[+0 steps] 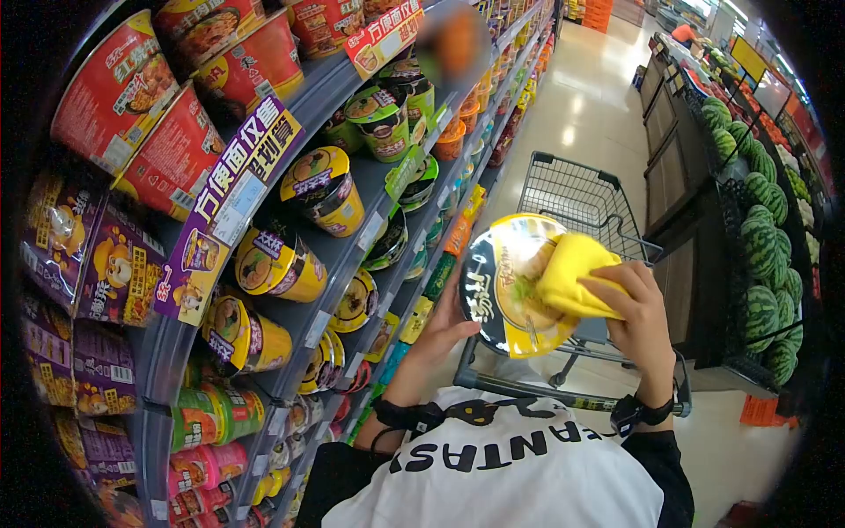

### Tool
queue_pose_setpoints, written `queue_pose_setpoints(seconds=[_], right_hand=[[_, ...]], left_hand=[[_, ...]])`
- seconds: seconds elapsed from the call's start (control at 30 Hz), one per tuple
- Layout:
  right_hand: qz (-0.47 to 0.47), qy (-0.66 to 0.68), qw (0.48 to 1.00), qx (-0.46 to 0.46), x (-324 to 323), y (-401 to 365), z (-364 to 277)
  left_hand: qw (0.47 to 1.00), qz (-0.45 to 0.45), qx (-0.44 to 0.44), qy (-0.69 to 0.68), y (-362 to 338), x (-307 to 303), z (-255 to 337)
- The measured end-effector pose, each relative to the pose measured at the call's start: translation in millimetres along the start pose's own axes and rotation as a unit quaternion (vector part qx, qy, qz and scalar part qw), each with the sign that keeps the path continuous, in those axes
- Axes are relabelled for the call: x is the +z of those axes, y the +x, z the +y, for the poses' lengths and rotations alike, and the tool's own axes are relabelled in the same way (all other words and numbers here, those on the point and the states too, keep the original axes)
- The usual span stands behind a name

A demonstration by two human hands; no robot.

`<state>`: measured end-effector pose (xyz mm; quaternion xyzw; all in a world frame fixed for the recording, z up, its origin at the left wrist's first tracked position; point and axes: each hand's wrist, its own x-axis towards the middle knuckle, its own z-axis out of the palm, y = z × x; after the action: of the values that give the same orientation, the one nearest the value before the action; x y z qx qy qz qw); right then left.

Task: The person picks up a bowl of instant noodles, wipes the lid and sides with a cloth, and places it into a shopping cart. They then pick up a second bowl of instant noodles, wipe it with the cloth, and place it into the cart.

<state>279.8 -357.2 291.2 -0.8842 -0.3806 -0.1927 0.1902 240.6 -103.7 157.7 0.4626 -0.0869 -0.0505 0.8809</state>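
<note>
My left hand [437, 339] grips an instant noodle bowl [503, 290] by its left side. The bowl has a black, yellow and white lid with a noodle picture, and it is tilted so the lid faces me. In my right hand [635, 304] is a folded yellow cloth [576, 275], pressed on the right part of the lid and covering some of it. The left fingers behind the bowl are hidden. Yellow and purple noodle cups [323, 189] stand on the shelf to the left.
Shelving [290, 352] with red noodle tubs [114, 88] and several other cups runs along my left. A shopping cart [581, 198] stands just beyond my hands. Watermelons [764, 255] lie on a dark produce stand to the right. The tiled aisle [563, 106] stretches ahead.
</note>
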Motion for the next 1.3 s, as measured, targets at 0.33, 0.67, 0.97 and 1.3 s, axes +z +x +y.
queue_pose_setpoints(seconds=[0.33,0.67,0.97,1.3], right_hand=[[0.038,0.040,0.998,-0.042,-4,-4,16],[0.138,0.449,0.825,0.315,51,-25,17],[0.022,0.663,0.622,0.416,104,-27,6],[-0.059,0.689,0.568,0.447,98,-34,15]], left_hand=[[0.994,0.019,-0.069,-0.078,-2,0,-6],[0.985,0.017,-0.066,-0.161,-9,-2,-11],[0.975,0.011,-0.097,-0.199,-8,-4,-13],[0.975,0.070,-0.101,-0.186,-8,-8,-14]])
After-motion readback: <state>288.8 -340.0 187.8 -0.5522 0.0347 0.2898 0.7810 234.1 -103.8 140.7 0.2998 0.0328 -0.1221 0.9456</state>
